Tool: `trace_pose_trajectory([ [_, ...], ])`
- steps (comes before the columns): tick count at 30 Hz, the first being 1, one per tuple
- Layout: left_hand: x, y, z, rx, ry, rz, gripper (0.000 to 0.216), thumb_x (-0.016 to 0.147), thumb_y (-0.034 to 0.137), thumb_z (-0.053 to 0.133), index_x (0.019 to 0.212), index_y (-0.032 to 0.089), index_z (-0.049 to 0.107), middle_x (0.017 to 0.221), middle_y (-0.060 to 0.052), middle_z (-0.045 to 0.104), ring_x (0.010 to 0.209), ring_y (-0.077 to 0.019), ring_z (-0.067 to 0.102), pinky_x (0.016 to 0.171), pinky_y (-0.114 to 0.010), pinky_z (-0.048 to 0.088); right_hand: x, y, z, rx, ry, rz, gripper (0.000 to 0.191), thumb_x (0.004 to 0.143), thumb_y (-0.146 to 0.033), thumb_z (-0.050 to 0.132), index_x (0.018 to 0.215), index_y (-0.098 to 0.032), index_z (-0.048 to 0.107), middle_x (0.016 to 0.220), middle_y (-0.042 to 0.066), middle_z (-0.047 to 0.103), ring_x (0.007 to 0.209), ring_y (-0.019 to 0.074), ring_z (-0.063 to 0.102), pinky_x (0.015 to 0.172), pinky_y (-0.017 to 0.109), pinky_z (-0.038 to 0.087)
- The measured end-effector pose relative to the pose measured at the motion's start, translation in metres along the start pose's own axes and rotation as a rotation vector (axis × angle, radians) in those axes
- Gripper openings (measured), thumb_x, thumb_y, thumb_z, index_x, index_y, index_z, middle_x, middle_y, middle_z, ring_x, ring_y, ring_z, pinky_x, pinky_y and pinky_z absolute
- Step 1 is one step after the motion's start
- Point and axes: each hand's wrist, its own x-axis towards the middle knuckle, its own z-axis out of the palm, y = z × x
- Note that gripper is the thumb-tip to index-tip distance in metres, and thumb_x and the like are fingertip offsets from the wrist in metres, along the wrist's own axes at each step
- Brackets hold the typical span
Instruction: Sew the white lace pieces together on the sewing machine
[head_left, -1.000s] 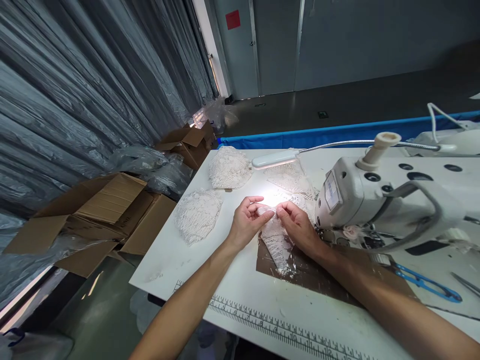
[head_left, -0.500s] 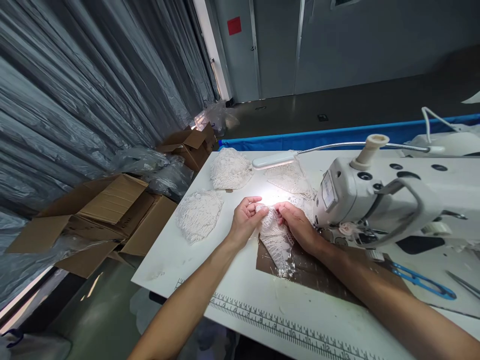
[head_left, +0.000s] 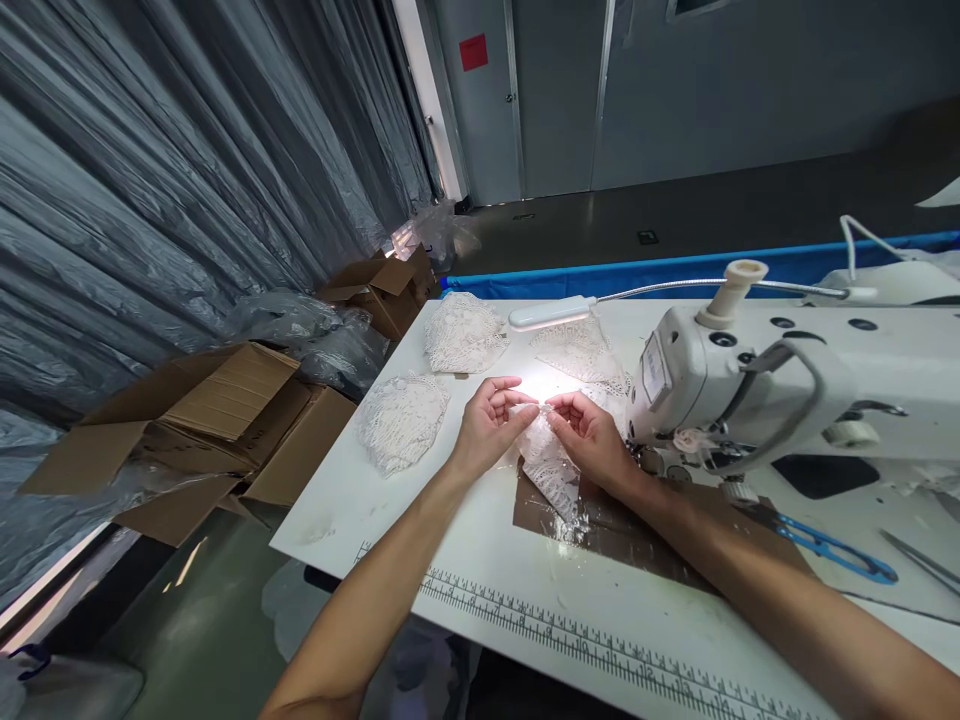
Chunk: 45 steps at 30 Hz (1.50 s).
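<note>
Between my hands hangs a piece of white lace fabric, its lower tip over a brown plate on the table. My left hand pinches its upper edge between thumb and fingers. Close beside it, my right hand pinches the same edge, fingertips nearly touching the left ones. More lace lies just behind, under the lit lamp. To the left rest two stacks of white lace pieces, a nearer stack and a farther stack.
A white sewing machine stands at the right, close to my right hand. Blue thread snips and scissors lie in front of it. A printed ruler runs along the table's front edge. Open cardboard boxes stand left of the table.
My right hand has shifted slightly left, bringing its fingertips closer to my left hand's. Both hands keep their pinch on the lace. The view has shifted a little.
</note>
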Motion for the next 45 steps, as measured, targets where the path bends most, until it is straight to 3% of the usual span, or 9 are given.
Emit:
trace_pose_trajectory([
  [5, -0.014, 0.023, -0.007, -0.075, -0.13, -0.149, 0.046, 0.079, 0.049, 0.069, 0.107, 0.014, 0.058, 0.09, -0.007, 0.068, 0.07, -0.0122, 0.063, 0.067, -0.025, 0.049, -0.015, -0.017, -0.003, -0.13, -0.024, -0.145, 0.022, 0.085, -0.038, 0.058, 0.099, -0.021, 0.056, 0.089, 0.004, 0.062, 0.082, 0.0178, 0.057, 0.073, 0.033, 0.046],
  [14, -0.073, 0.039, -0.002, 0.001, -0.49, -0.284, 0.048, 0.073, 0.031, 0.079, 0.112, 0.014, 0.057, 0.095, -0.01, 0.065, 0.077, -0.0143, 0.063, 0.067, -0.025, 0.049, -0.085, -0.022, -0.027, -0.274, -0.056, -0.322, 0.017, 0.091, -0.032, 0.053, 0.106, -0.023, 0.053, 0.098, 0.007, 0.063, 0.086, 0.0193, 0.062, 0.075, 0.035, 0.051],
  [21, -0.098, 0.015, 0.039, -0.055, -0.279, -0.223, 0.055, 0.065, 0.024, 0.083, 0.11, 0.013, 0.054, 0.079, -0.002, 0.062, 0.065, -0.0095, 0.06, 0.063, -0.023, 0.048, -0.13, -0.034, -0.036, -0.17, 0.16, -0.095, 0.028, 0.091, -0.041, 0.053, 0.111, -0.021, 0.054, 0.104, 0.01, 0.062, 0.089, 0.0201, 0.062, 0.081, 0.039, 0.053],
  [23, -0.104, 0.009, 0.049, -0.064, -0.233, -0.212, 0.056, 0.066, 0.025, 0.082, 0.111, 0.014, 0.051, 0.079, -0.001, 0.061, 0.061, -0.0087, 0.059, 0.059, -0.022, 0.048, -0.142, -0.038, -0.038, -0.044, 0.087, 0.021, 0.031, 0.091, -0.044, 0.053, 0.113, -0.022, 0.054, 0.101, 0.008, 0.063, 0.089, 0.0196, 0.062, 0.081, 0.038, 0.054],
  [28, -0.111, 0.01, 0.064, -0.037, -0.381, -0.161, 0.045, 0.078, 0.032, 0.073, 0.113, 0.015, 0.051, 0.088, -0.006, 0.065, 0.075, -0.0155, 0.065, 0.068, -0.028, 0.053, -0.161, -0.038, -0.05, 0.101, -0.126, 0.127, 0.053, 0.082, -0.037, 0.067, 0.128, -0.024, 0.045, 0.11, 0.008, 0.061, 0.101, 0.0207, 0.06, 0.084, 0.036, 0.053],
  [33, -0.101, 0.021, 0.061, 0.304, -0.422, 0.121, 0.039, 0.077, 0.028, 0.073, 0.113, 0.019, 0.062, 0.113, -0.011, 0.063, 0.097, -0.0212, 0.061, 0.085, -0.034, 0.05, -0.171, -0.039, -0.07, 0.043, -0.109, 0.201, 0.044, 0.087, -0.037, 0.06, 0.127, -0.024, 0.047, 0.082, 0.0, 0.058, 0.068, 0.0125, 0.055, 0.06, 0.025, 0.049],
  [36, -0.097, 0.016, 0.063, 0.362, -0.574, 0.131, 0.048, 0.073, 0.025, 0.076, 0.119, 0.023, 0.061, 0.113, -0.008, 0.064, 0.108, -0.0246, 0.057, 0.097, -0.039, 0.044, -0.174, -0.043, -0.077, -0.001, -0.149, 0.169, 0.04, 0.09, -0.035, 0.055, 0.127, -0.024, 0.045, 0.08, -0.001, 0.056, 0.066, 0.0118, 0.053, 0.059, 0.024, 0.047],
  [39, -0.099, 0.004, 0.069, 0.288, -0.67, 0.022, 0.044, 0.076, 0.026, 0.074, 0.118, 0.021, 0.061, 0.09, -0.005, 0.065, 0.087, -0.0184, 0.061, 0.084, -0.032, 0.048, -0.175, -0.044, -0.083, -0.089, -0.128, 0.083, 0.034, 0.092, -0.032, 0.052, 0.123, -0.025, 0.042, 0.093, 0.004, 0.059, 0.078, 0.0152, 0.058, 0.067, 0.028, 0.05],
  [45, -0.107, -0.003, 0.076, 0.075, -0.456, -0.117, 0.046, 0.075, 0.024, 0.075, 0.116, 0.017, 0.056, 0.088, -0.003, 0.06, 0.078, -0.0121, 0.058, 0.072, -0.022, 0.046, -0.172, -0.039, -0.092, -0.444, -0.06, -0.215, 0.035, 0.081, -0.028, 0.066, 0.112, -0.026, 0.048, 0.121, 0.011, 0.05, 0.11, 0.0249, 0.052, 0.088, 0.039, 0.05],
])
